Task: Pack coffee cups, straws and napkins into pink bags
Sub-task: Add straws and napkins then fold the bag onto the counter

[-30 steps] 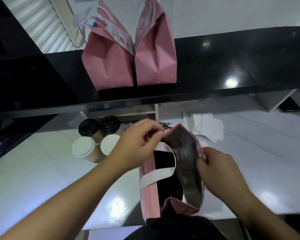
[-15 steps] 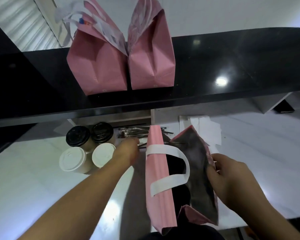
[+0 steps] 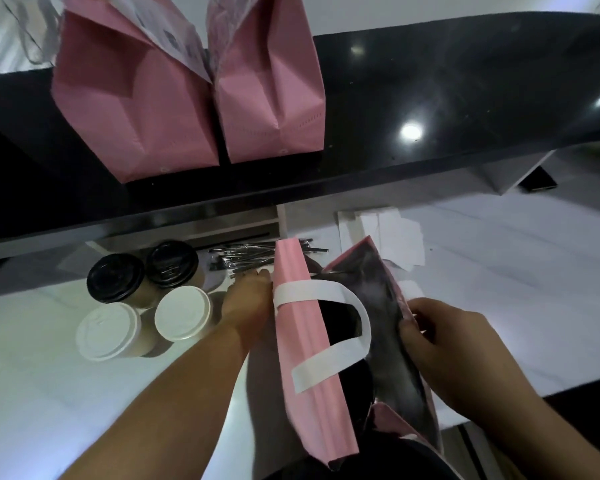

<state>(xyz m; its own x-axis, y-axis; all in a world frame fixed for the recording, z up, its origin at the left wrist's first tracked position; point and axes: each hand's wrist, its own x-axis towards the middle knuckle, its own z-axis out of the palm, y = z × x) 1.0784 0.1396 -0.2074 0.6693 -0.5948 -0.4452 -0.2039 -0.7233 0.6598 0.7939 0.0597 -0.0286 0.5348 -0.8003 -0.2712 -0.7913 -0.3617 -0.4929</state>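
An open pink bag (image 3: 305,344) with white handles stands on the white table in front of me. My right hand (image 3: 437,341) pinches its right rim and holds the dark-lined mouth apart. Left of the bag, my left hand (image 3: 246,299) stretches forward, its fingertips touching the near edge of a pile of wrapped straws (image 3: 246,257); no grip on them shows. Two black-lidded cups (image 3: 115,278) (image 3: 172,263) and two white-lidded cups (image 3: 108,330) (image 3: 182,313) stand together at the left. White napkins (image 3: 392,237) lie behind the bag.
A raised black counter (image 3: 430,98) runs across the back, overhanging the table. Two more pink bags (image 3: 136,112) (image 3: 271,88) stand upright on it. The white table (image 3: 516,289) stretches away to the right.
My left hand let go of the bag's left rim and moved forward to the straws beside the cups. The bag stands more upright, and my right hand keeps hold of its right rim.
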